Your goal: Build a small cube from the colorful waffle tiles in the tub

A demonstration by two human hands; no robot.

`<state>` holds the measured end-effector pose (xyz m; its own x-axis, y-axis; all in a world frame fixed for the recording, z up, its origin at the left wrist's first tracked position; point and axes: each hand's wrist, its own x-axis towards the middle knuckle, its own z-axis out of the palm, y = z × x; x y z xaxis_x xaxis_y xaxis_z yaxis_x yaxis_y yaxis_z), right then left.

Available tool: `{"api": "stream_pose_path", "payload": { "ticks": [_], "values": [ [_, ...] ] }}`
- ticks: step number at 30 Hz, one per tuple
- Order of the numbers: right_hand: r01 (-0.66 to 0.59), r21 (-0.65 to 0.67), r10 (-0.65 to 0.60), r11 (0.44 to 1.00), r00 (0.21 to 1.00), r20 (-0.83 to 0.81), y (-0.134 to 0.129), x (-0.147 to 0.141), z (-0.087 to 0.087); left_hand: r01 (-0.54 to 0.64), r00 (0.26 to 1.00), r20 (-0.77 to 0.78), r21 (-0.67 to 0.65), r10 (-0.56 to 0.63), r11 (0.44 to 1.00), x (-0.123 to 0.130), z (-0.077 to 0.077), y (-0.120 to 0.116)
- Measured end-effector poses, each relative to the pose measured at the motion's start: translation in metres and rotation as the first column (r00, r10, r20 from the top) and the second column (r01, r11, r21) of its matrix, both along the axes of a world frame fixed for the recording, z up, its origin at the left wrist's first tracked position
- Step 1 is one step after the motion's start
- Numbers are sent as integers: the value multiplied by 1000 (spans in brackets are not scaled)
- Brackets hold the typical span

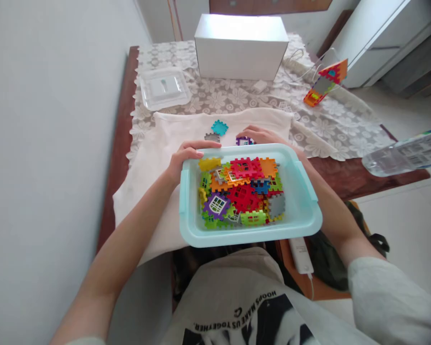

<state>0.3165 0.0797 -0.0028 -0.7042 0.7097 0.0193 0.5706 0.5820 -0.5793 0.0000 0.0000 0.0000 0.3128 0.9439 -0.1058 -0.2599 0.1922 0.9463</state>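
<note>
A light-blue plastic bin [303, 215] is in front of me, filled with colourful interlocking building panels [244, 196]. My left hand [187, 155] grips the bin's far left corner, its fingers along the rim. Beyond the far rim, my right hand [260, 134] has its fingers curled over a purple panel [243, 141] with a white window; the rim hides part of both. A turquoise panel [220, 127] and a grey panel [212, 137] lie on the white cloth [187, 123] between my hands.
A white box [241, 57] stands at the back of the lace-covered table, with a clear plastic tray [165, 88] to its left. At the right are a small built structure [323, 85] of panels and a clear bottle [405, 152]. A white power strip [301, 256] lies below the bin.
</note>
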Motion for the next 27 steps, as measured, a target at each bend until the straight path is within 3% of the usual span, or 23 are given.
{"api": "stream_pose_path", "payload": {
  "ticks": [7, 10, 12, 15, 17, 20, 23, 27],
  "values": [
    [-51, -69, 54, 996, 998, 36, -1, 3, 3, -34, 999, -27, 77, 36, 996, -3, -6, 0],
    [-26, -75, 24, 997, 999, -27, 6, 0, -3, 15, 1000, -24, 44, -14, 999, -2, -3, 0],
    [53, -104, -71, 993, 982, -176, 14, -2, -11, 38, 999, -21, 29, -38, 999, -1, 1, 0],
    [191, -188, -259, 963, 848, -462, 23, -4, -16, 38, 999, -19, 17, -38, 999, 1, 5, -1],
    [207, -241, -312, 948, 755, -577, 21, -3, -11, 31, 999, -10, 15, -31, 999, 1, 4, -1],
    [105, -307, -294, 946, 677, -675, 7, 0, 5, 11, 1000, 17, 23, -11, 1000, 1, 1, -1],
    [-118, -341, -192, 933, 637, -747, -5, 3, 16, 17, 1000, 8, 22, -17, 1000, -1, -2, 0],
    [-439, -386, -19, 811, 640, -768, -4, 3, 10, 15, 1000, -22, 32, -14, 999, -2, -1, 1]
  ]
}}
